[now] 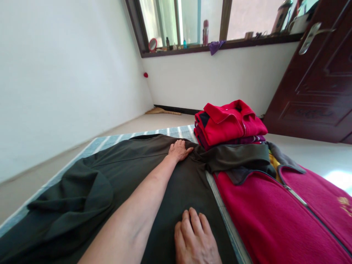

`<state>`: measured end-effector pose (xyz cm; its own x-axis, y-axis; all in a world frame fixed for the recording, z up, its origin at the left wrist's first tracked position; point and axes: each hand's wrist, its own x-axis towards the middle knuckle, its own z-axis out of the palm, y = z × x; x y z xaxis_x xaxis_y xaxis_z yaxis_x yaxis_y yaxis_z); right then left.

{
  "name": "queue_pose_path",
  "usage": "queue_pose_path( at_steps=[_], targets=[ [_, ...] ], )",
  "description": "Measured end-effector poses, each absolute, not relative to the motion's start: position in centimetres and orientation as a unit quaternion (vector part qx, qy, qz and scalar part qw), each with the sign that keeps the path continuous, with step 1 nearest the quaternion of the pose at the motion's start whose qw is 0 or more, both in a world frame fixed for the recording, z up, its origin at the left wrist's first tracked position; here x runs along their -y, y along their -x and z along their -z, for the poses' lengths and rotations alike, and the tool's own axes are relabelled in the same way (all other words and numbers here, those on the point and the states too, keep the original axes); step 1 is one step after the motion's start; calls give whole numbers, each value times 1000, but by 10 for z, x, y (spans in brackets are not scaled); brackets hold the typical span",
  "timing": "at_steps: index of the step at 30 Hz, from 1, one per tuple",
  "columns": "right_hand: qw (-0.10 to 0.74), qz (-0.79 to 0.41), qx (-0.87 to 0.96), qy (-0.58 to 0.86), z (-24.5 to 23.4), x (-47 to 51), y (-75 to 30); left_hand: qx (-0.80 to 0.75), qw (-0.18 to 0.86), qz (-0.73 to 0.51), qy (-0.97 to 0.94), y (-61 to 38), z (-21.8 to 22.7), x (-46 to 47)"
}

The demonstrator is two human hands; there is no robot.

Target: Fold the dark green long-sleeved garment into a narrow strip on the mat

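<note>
A dark olive garment [110, 183] lies spread over a striped blue-grey mat [165, 132]. My left hand [180, 150] reaches far forward and lies flat on the garment near its collar, fingers together but stretched out. Close to me, my right hand [195, 238] presses flat on the same garment, fingers extended. One dark sleeve [236, 156] stretches right across a magenta fleece vest [275, 216] with a zipper.
A folded stack topped by a red zip jacket [229, 123] sits at the mat's far right. A dark wooden door [319, 80] stands at the right. A windowsill [220, 46] holds bottles and a small mirror. White wall at left, a broom by the far wall.
</note>
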<state>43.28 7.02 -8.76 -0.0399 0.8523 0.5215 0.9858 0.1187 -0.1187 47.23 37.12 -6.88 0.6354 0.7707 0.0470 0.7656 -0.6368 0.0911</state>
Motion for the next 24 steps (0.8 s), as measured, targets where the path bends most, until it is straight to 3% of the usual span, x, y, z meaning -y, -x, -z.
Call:
queue_pose_path(
  at_steps=[14,24],
  targets=[
    [246,152,694,660,133,-87,-429,-403,37,-24,-914,-473,59,-374],
    [239,138,688,671,103,-78,-421,-376,0,-49,-926,-454,42,-338]
  ],
)
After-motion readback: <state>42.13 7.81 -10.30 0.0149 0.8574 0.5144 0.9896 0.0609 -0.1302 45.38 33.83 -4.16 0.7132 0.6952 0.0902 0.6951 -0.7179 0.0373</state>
